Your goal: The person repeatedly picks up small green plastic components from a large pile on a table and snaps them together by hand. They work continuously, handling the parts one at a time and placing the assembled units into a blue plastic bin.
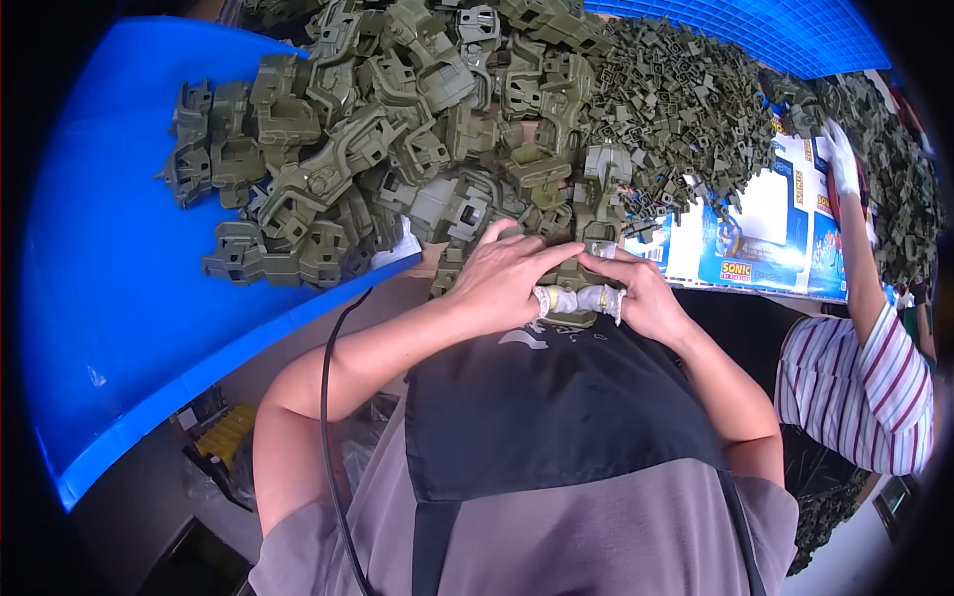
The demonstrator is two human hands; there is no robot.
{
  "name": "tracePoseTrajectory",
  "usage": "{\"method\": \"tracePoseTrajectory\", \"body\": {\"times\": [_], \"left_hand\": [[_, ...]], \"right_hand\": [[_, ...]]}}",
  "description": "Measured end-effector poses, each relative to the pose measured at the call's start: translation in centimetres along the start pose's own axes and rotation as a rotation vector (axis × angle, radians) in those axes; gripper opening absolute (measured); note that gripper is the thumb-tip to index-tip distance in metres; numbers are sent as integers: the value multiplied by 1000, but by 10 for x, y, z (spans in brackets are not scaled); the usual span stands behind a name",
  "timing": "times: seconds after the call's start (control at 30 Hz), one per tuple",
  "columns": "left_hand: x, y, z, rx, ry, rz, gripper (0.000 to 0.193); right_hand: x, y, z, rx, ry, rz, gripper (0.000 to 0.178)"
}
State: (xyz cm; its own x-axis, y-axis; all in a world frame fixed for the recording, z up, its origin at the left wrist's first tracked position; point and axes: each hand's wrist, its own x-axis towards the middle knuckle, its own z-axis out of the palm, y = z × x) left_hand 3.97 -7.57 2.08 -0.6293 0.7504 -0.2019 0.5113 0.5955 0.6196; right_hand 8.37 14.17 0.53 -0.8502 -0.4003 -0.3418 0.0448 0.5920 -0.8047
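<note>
An olive-green moulded plastic part, which looks like a toy vehicle shell, is held close against my dark apron. My left hand grips it from the left, fingers laid over its far side. From the right, my right hand closes on the same part, its forefinger nearly meeting the left one. White wraps cover both thumbs, which point at each other over the part. My fingers hide most of its surface. Just beyond my hands lies a heap of similar green vehicle shells.
Many small green plastic pieces are piled at the far right on printed blue-and-white card. A blue sheet covers the left side, and a blue crate stands behind. At right a co-worker's white-gloved hand reaches toward more green parts.
</note>
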Motion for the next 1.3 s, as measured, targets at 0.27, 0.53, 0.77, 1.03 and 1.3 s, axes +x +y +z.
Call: {"method": "tracePoseTrajectory", "body": {"times": [0.27, 0.53, 0.77, 1.03, 1.3], "left_hand": [[-34, -37, -35, -683, 199, -84, 89], [-30, -13, -5, -570, 274, -213, 72], [-32, 2, 3, -463, 324, -204, 64], [-12, -1, -13, -324, 328, -61, 79], [15, 2, -19, -706, 455, 160, 89]], "right_hand": [[-12, 25, -20, 620, 89, 113, 56], [25, -59, -20, -94, 157, -296, 63], [36, -51, -18, 14, -154, -350, 73], [43, -26, -29, 45, 72, -460, 64], [36, -37, -39, 319, 514, -500, 81]]}}
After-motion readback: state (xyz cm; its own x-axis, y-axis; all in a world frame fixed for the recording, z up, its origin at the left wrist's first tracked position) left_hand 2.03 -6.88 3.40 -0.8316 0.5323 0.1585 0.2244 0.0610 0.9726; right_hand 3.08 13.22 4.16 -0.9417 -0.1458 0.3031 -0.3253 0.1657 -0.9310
